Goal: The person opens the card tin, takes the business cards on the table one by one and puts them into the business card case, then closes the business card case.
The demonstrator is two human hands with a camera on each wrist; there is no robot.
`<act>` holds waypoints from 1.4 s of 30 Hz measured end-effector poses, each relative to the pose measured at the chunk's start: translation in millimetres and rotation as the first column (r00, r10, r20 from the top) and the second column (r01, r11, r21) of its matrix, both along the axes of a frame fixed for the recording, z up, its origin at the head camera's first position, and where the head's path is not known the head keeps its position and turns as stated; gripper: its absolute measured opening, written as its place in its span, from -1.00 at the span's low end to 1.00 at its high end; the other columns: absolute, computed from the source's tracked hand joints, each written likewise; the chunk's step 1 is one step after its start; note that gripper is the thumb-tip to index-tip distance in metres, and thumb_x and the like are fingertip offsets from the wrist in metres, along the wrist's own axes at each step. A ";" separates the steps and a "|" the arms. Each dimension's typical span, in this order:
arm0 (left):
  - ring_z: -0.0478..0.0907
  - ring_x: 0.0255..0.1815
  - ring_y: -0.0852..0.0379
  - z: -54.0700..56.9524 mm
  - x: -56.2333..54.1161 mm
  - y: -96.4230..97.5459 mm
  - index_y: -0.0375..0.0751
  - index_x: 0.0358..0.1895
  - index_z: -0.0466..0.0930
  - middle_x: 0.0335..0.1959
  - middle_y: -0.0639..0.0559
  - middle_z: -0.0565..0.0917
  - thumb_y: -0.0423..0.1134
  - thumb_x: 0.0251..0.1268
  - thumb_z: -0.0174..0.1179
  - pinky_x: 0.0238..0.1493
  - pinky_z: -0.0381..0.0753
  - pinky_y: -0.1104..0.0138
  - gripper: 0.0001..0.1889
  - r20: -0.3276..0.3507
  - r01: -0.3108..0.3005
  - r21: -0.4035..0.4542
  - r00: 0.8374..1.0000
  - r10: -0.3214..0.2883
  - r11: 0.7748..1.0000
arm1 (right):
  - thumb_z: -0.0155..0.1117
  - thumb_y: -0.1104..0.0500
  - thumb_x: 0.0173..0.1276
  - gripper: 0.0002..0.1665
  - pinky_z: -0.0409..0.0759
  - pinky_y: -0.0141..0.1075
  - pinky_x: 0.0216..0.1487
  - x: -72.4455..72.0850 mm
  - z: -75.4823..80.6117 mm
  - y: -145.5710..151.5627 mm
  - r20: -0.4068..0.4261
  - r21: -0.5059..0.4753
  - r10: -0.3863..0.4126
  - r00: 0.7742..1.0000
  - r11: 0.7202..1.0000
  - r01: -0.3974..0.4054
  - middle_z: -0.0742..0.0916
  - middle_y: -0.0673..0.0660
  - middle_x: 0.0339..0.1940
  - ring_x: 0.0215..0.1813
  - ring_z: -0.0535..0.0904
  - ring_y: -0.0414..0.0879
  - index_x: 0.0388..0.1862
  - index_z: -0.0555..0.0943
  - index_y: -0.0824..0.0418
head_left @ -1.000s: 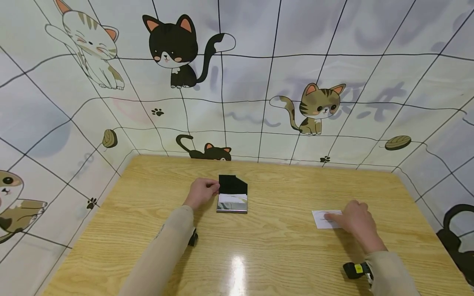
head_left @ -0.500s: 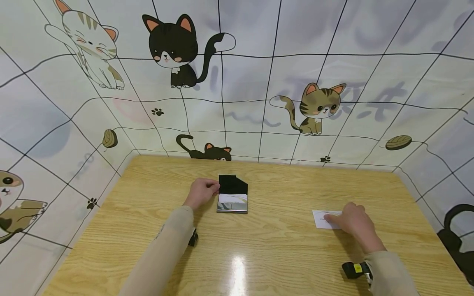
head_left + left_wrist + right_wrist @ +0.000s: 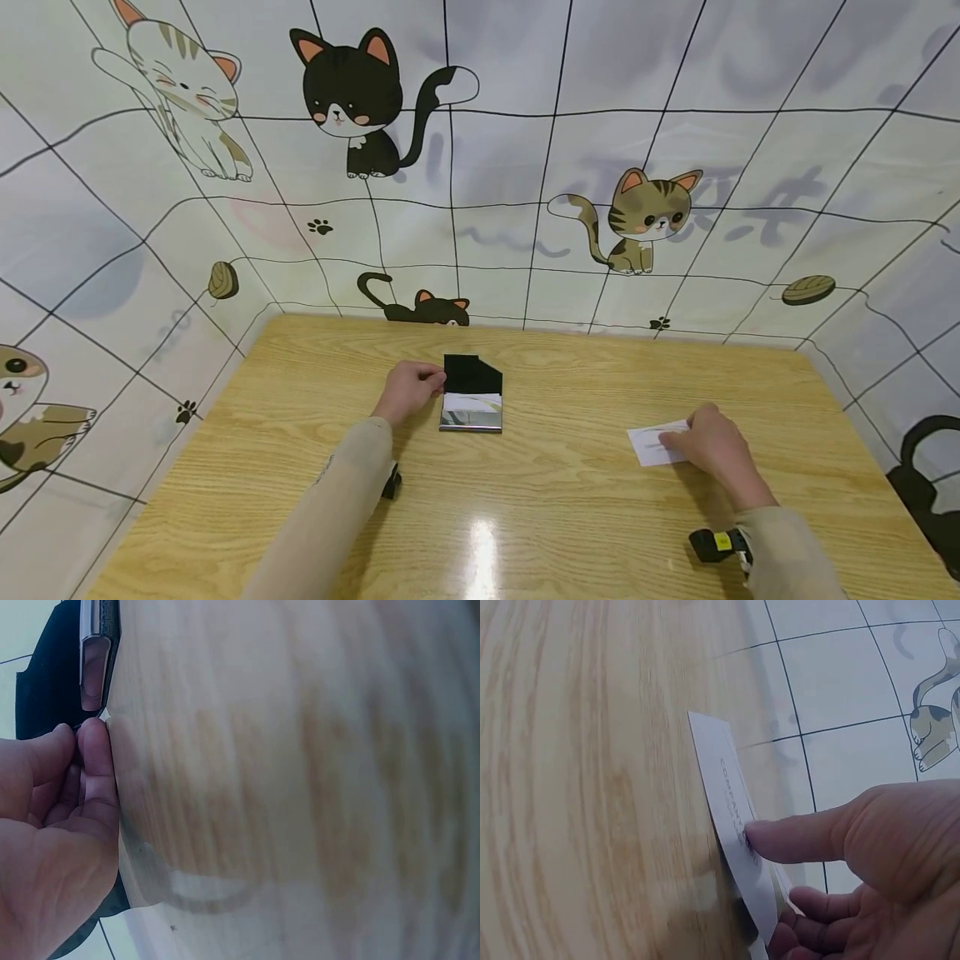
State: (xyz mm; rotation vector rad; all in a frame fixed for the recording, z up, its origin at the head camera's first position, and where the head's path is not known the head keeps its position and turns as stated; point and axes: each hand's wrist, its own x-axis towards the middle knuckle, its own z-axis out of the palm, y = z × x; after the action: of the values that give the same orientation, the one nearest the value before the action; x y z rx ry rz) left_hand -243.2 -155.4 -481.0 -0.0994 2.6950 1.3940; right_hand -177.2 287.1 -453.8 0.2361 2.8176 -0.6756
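A business card case [image 3: 472, 412] with a shiny metal front lies on the table, its black lid [image 3: 471, 374] folded back and white cards showing inside. My left hand [image 3: 408, 387] pinches the left edge of this case near the lid. In the left wrist view, the thumb and fingers [image 3: 94, 746] meet right at the case's corner. Over on the right, my right hand [image 3: 712, 437] holds a white business card [image 3: 651, 443] with printed lettering. The right wrist view shows the thumb on the card's printed face [image 3: 731, 802], fingers curled behind, and a second card edge behind it.
The wooden table [image 3: 547, 500] reaches back to a cloth wall [image 3: 510, 167] printed with cats and grid lines. Dark wrist devices sit under both sleeves, the right one [image 3: 716, 546] close above the tabletop.
My right hand has shifted slightly left and away from me, and the card in it has turned and tilted a little. The left hand and the card case have stayed put.
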 end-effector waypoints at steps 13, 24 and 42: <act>0.71 -0.30 0.17 -1.1 1.5 -0.7 -0.34 -0.03 0.80 -0.34 -0.05 0.81 -0.29 0.50 0.26 -0.13 0.65 0.30 -0.80 0.007 -0.002 -0.002 1.000 0.002 1.000 | 0.27 0.32 0.43 -0.65 0.56 -0.02 -0.09 -3.1 2.5 -17.5 -0.099 -0.153 0.027 0.995 0.987 -0.042 0.63 0.41 -0.11 -0.10 0.54 0.18 0.05 0.49 0.57; 0.73 -0.27 0.15 -1.6 0.0 0.4 -0.32 -0.01 0.80 -0.31 -0.05 0.81 -0.28 0.50 0.26 -0.08 0.68 0.26 -0.79 0.010 -0.009 0.003 1.000 0.009 1.000 | 0.30 0.34 0.41 -0.75 0.52 -0.18 -0.15 -5.7 3.6 -39.3 -0.203 -0.254 0.069 0.977 0.960 -0.120 0.67 0.32 -0.17 -0.11 0.56 0.12 -0.03 0.54 0.48; 0.72 -0.28 0.16 0.5 0.8 0.5 -0.32 -0.01 0.80 -0.32 -0.04 0.81 -0.28 0.50 0.26 -0.07 0.66 0.27 -0.79 0.008 -0.005 -0.003 1.000 0.005 1.000 | 0.28 0.45 0.39 -0.80 0.49 -0.41 -0.45 -11.2 3.7 -86.0 -0.289 -0.449 0.045 0.956 0.876 -0.176 0.68 0.28 -0.26 -0.32 0.50 -0.09 -0.05 0.54 0.48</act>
State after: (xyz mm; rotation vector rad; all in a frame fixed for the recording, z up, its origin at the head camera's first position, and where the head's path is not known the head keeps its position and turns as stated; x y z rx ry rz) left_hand -242.4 -154.9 -480.6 -0.1114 2.6919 1.3881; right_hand -188.4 201.1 -450.1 -0.1178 2.7643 -1.4279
